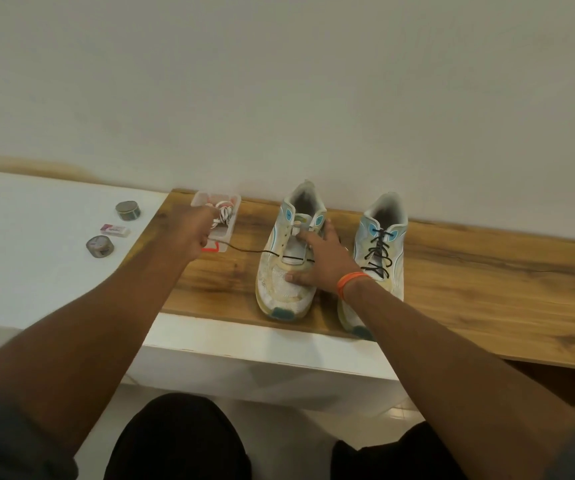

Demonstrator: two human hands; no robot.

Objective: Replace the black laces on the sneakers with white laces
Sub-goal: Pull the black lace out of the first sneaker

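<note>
Far left on the white surface (36, 216): two small round tins (127, 211), (100, 246) with a small white-pink packet (115, 230) between them; labels too small to read. Left hand (189, 233) is fisted, pinching the black lace (244, 250) pulled taut toward the left; fingertips hidden from view. Just behind the fist, a clear plastic tray (225, 233) holds bundled white laces (224, 213), partly blocked by the hand. On the wooden board (469, 282), the left sneaker (287, 265) keeps only its lowest lace row threaded. Right hand (320, 259) presses on it, fingers spread and straight, thumb on the toe, orange wristband (350, 284) visible. Right sneaker (381, 244) is fully laced in black; its toe is cut off by the forearm.
</note>
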